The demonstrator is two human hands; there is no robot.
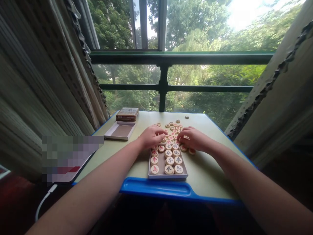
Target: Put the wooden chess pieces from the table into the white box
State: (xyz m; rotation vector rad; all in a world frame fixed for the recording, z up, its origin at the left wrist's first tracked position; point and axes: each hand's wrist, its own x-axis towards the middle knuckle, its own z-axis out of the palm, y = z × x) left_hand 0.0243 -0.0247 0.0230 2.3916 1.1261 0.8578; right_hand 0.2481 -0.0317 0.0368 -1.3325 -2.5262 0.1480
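Observation:
A shallow white box tray (168, 176) stands near the front of the table, with round Chinese chess pieces in rows, red characters on the left and black on the right. Just beyond it lies a loose spread of more Chinese chess pieces (173, 133). At the tray's far left corner, my left hand (152, 136) reaches over this spread, fingers stretched out and touching pieces. On the spread's right side my right hand (194, 138) is curled, a wooden Chinese chess piece (186, 137) showing between its fingers. Its fingertips are partly hidden.
A box lid (120, 137) lies open side up at the left, with a stacked box (127, 113) behind it. A blurred-out device with a white cable (45, 198) sits at the left edge. The table has a blue rim tray (156, 188). Curtains and a window railing surround it.

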